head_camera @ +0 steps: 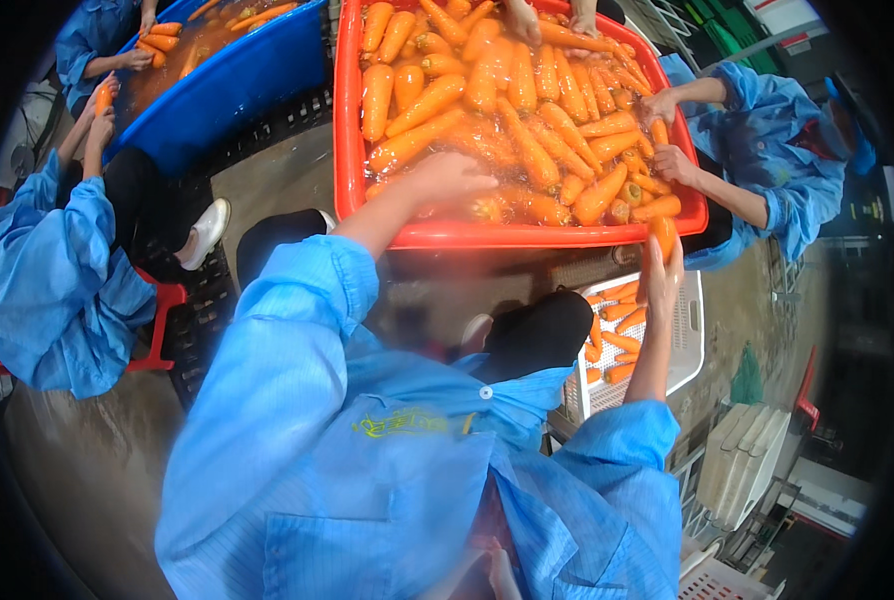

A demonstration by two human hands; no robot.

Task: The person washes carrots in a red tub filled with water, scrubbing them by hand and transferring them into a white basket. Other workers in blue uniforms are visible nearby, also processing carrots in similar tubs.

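Note:
My right hand (pixel 663 274) grips an upright carrot (pixel 664 234) just outside the near right rim of a red plastic tub (pixel 492 237). Several carrots (pixel 526 146) lie crowded in the tub's cloudy water. Over the near left part of this water, my left hand (pixel 453 178) is blurred, its fingers stretched to the right. I see no carrot in it, though its underside is hidden. Below my right hand stands a white plastic crate (pixel 685 352) with carrots (pixel 621 341) spread inside, partly covered by my forearm.
A co-worker (pixel 777 157) at the tub's right has both hands at a carrot. Another person's hands (pixel 523 21) reach in at the far side. Leftward, two people work at a blue tub (pixel 229 97); one sits on a red stool (pixel 163 319). White containers (pixel 743 465) stand lower right.

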